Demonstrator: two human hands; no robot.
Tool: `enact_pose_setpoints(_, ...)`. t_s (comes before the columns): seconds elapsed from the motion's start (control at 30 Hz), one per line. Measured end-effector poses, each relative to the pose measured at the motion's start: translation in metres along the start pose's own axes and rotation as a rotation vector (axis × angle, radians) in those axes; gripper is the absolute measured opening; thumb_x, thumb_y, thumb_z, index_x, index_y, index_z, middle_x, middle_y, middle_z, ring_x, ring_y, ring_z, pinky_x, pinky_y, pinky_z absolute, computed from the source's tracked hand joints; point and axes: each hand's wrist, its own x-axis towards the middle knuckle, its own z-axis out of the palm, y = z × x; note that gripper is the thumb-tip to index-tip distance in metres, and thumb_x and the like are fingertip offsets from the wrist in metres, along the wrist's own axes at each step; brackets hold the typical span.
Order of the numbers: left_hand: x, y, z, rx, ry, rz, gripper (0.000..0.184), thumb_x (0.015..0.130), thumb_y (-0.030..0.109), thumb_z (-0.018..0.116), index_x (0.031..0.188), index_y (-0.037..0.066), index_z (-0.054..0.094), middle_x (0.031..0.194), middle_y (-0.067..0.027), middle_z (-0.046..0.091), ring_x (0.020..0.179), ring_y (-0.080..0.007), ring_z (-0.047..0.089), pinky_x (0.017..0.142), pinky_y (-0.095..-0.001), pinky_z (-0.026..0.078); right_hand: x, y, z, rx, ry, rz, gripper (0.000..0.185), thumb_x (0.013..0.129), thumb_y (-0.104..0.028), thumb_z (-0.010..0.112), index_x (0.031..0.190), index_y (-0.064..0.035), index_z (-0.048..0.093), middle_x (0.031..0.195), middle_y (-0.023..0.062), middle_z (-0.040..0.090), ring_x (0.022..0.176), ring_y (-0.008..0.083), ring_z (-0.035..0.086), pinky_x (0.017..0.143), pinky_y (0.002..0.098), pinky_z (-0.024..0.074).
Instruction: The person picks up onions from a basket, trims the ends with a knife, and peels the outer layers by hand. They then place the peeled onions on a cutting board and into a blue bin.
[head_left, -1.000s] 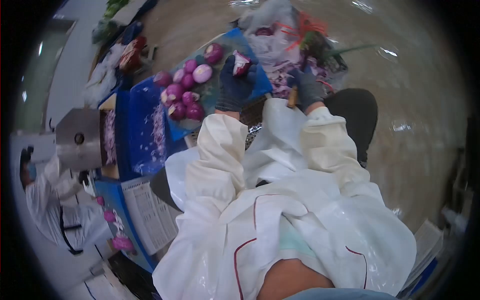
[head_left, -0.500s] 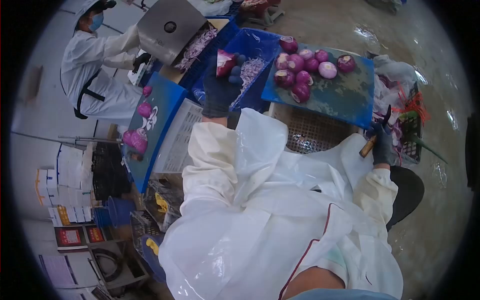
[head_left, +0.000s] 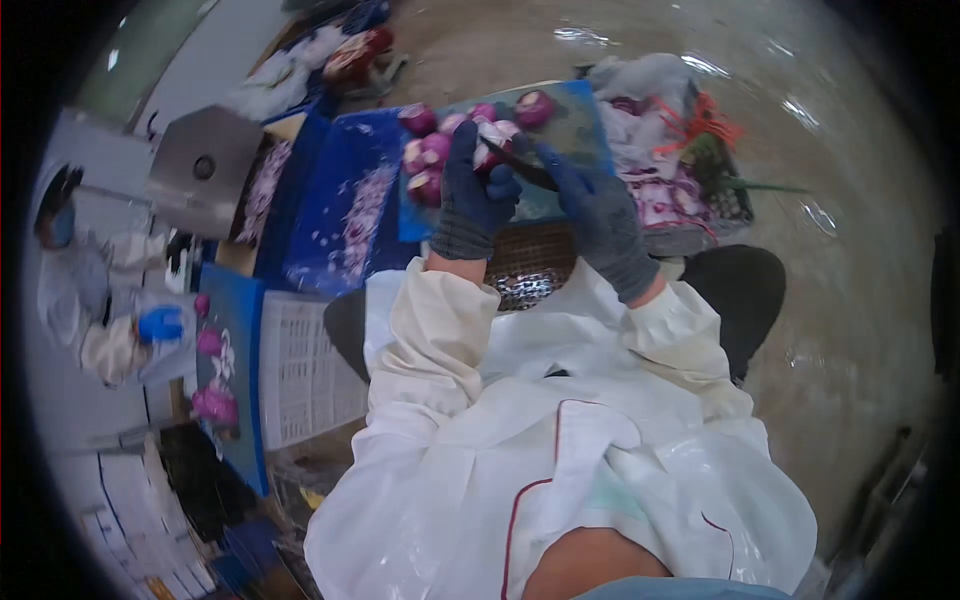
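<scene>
My gloved left hand (head_left: pixel 472 210) is wrapped around a purple onion (head_left: pixel 491 155) whose top looks pale, above the near edge of a blue cutting board (head_left: pixel 585 135). My gloved right hand (head_left: pixel 603 220) grips a knife (head_left: pixel 522 168), its dark blade angled toward that onion and close against it. The knife's handle is hidden inside the fist. Several purple onions (head_left: pixel 428 152) lie on the board to the left of and behind my hands, and one more onion (head_left: pixel 535 107) sits at the back.
Left of the board, a blue bin (head_left: pixel 345 150) contains shredded onion (head_left: pixel 368 220). Beyond stands a metal machine (head_left: pixel 200 170). A person (head_left: pixel 80 300) works at far left by another blue board (head_left: pixel 240 320). Onion skins fill a crate (head_left: pixel 740 205) at right; a brown basket (head_left: pixel 525 268) sits below.
My left hand has come from over the blue bin to the board and now holds an onion. My right hand has raised the knife from the board's right side to it. The view has turned.
</scene>
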Motion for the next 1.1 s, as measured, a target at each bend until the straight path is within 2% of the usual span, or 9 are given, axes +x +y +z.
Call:
enact_pose_setpoints(0.27, 0.044, -0.05, 0.049, 0.023, -0.093, -0.022, 0.046, 0.091, 0.053, 0.05, 0.1, 0.01, 0.061, 0.054, -0.002, 0.05, 0.038, -0.0118, 0.038, 0.035, -0.0233, 0.032, -0.033, 0.057, -0.006, -0.118, 0.11, 0.13, 0.066, 0.076, 0.0, 0.056, 0.14, -0.0104, 0.043, 0.1, 0.0165, 0.063, 0.088, 0.037, 0.06, 0.077, 0.0464, 0.0476)
enact_pose_setpoints(0.4, 0.04, -0.034, 0.06, -0.01, -0.167, -0.009, 0.049, 0.092, 0.051, 0.048, 0.103, 0.004, 0.059, 0.05, -0.0028, 0.045, 0.037, -0.0128, 0.035, 0.036, -0.0256, 0.033, -0.12, 0.175, 0.027, 0.059, 0.377, 0.732, 0.062, 0.08, -0.004, 0.058, 0.14, -0.005, 0.041, 0.101, 0.0213, 0.061, 0.088, 0.0395, 0.06, 0.078, 0.0452, 0.0479)
enact_pose_setpoints(0.53, 0.045, -0.02, 0.049, -0.157, -0.144, -0.039, 0.047, 0.094, 0.048, 0.047, 0.103, 0.003, 0.058, 0.069, -0.0107, 0.058, 0.044, -0.014, 0.042, 0.04, -0.0253, 0.036, -0.096, 0.149, 0.008, -0.087, 0.368, 0.665, 0.063, 0.08, 0.0, 0.057, 0.141, -0.0073, 0.042, 0.111, 0.013, 0.064, 0.094, 0.0221, 0.061, 0.085, 0.0344, 0.0487)
enact_pose_setpoints(0.67, 0.029, 0.008, -0.012, -0.043, -0.077, 0.428, 0.031, 0.091, 0.034, 0.059, 0.105, 0.007, 0.059, 0.096, -0.0141, 0.063, 0.081, -0.0224, 0.059, 0.073, -0.0342, 0.053, -0.115, 0.168, 0.035, 0.263, 0.372, 0.582, 0.059, 0.082, -0.005, 0.058, 0.14, -0.0042, 0.043, 0.105, 0.0181, 0.066, 0.082, 0.0237, 0.06, 0.075, 0.0356, 0.0479)
enact_pose_setpoints(0.73, -0.006, 0.054, -0.044, -0.142, -0.066, 0.402, 0.027, 0.083, 0.023, 0.071, 0.102, 0.008, 0.061, 0.093, -0.0083, 0.063, 0.091, -0.0243, 0.061, 0.082, -0.0392, 0.053, -0.118, 0.173, 0.026, 0.306, 0.165, 0.797, 0.057, 0.087, -0.005, 0.055, 0.142, -0.005, 0.041, 0.101, 0.0063, 0.065, 0.074, 0.013, 0.057, 0.064, 0.0283, 0.047)
enact_pose_setpoints(0.93, -0.149, 0.211, -0.163, 1.302, 0.799, 1.492, 0.029, 0.081, 0.019, 0.072, 0.106, 0.008, 0.063, 0.095, -0.0063, 0.064, 0.085, -0.0214, 0.063, 0.079, -0.0359, 0.052, -0.116, 0.179, 0.039, 0.41, 0.083, 0.791, 0.048, 0.094, -0.007, 0.051, 0.142, -0.0084, 0.043, 0.102, 0.0065, 0.064, 0.072, 0.0118, 0.056, 0.062, 0.0255, 0.0462)
enact_pose_setpoints(1.0, -0.205, 0.228, -0.162, 1.965, 1.456, 1.415, 0.033, 0.072, 0.02, 0.071, 0.102, 0.01, 0.065, 0.091, -0.011, 0.066, 0.088, -0.0273, 0.062, 0.08, -0.0405, 0.049, -0.111, 0.173, 0.033, 0.346, -0.028, 0.841, 0.048, 0.094, -0.006, 0.052, 0.141, -0.0076, 0.043, 0.103, 0.0079, 0.064, 0.076, 0.0131, 0.057, 0.067, 0.0269, 0.0474)
enact_pose_setpoints(1.07, -0.247, 0.238, -0.167, 2.487, 1.901, 0.955, 0.043, 0.072, 0.034, 0.067, 0.11, 0.015, 0.066, 0.098, -0.0185, 0.066, 0.092, -0.0336, 0.062, 0.082, -0.0458, 0.048, -0.127, 0.195, 0.056, 0.023, -0.018, 0.491, 0.047, 0.093, -0.013, 0.054, 0.139, -0.0089, 0.046, 0.107, 0.013, 0.066, 0.088, 0.0204, 0.062, 0.074, 0.0322, 0.0483)
enact_pose_setpoints(1.1, -0.268, 0.266, -0.224, 2.528, 1.804, 0.781, 0.044, 0.076, 0.042, 0.06, 0.11, 0.015, 0.066, 0.1, -0.0197, 0.066, 0.094, -0.0336, 0.063, 0.083, -0.0479, 0.048, -0.131, 0.201, 0.063, -0.122, -0.017, 0.351, 0.047, 0.091, -0.017, 0.056, 0.138, -0.0118, 0.048, 0.104, 0.013, 0.067, 0.084, 0.0241, 0.063, 0.071, 0.0344, 0.0487)
